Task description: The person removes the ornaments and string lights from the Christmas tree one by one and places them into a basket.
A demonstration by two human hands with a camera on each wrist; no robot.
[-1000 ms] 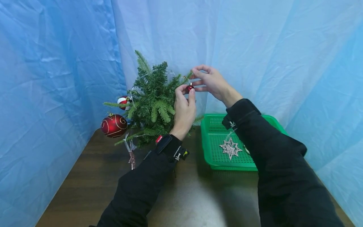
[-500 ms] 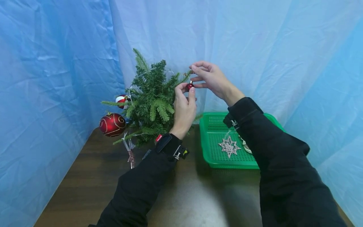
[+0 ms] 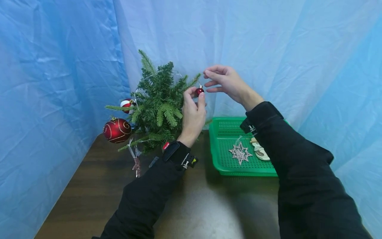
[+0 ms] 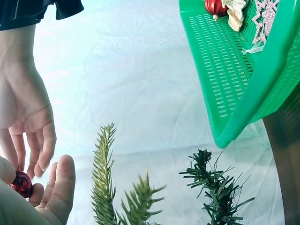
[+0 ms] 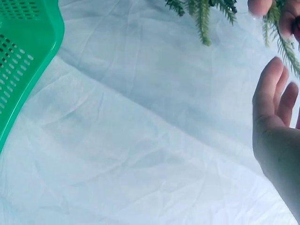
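My left hand (image 3: 193,116) pinches a small shiny red bauble (image 3: 199,91) between thumb and fingers, beside the right side of a small green Christmas tree (image 3: 161,106). The bauble's silver cap points up, just below the tip of a branch (image 3: 195,79). To its right, my right hand (image 3: 229,83) is raised with loosely bent fingers, a little apart from bauble and branch. In the left wrist view, the bauble (image 4: 21,184) shows between the left fingers, with the right hand (image 4: 28,103) hanging behind it.
A green basket (image 3: 212,149) on the brown table (image 3: 191,205) holds a glittery star (image 3: 240,153), a cream-coloured ornament (image 3: 260,151) and a red bauble (image 4: 215,8). On the tree's left hang a large red bauble (image 3: 117,130), a red-and-white ball (image 3: 126,105) and a pink glittery ornament (image 3: 137,166).
My right hand has drawn away to the right from the branch tip and bauble. The left hand keeps its pinch on the bauble. More of the cream ornament in the basket shows.
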